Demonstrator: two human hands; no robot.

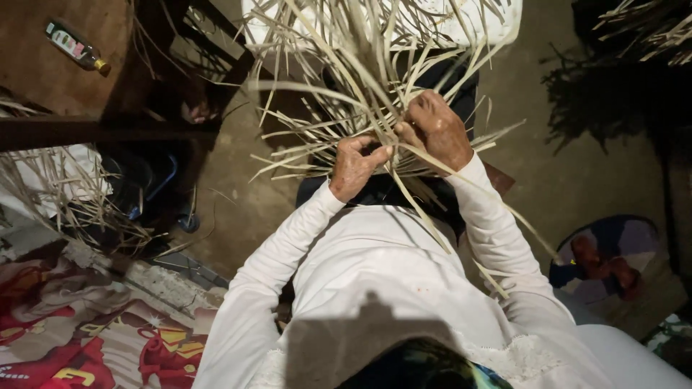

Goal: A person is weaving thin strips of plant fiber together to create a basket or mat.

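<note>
A loose bundle of pale dried leaf strips fans out in front of me, partly woven together at its base. My left hand pinches one strip between thumb and fingers at the woven edge. Just to its right, my right hand grips several strips where they cross. Both arms wear long white sleeves. Long strips trail down over my right forearm toward my lap.
A small bottle lies on the brown surface at top left. More dried strips are heaped at the left and at top right. A patterned red cloth lies at bottom left, a colourful round cushion at right.
</note>
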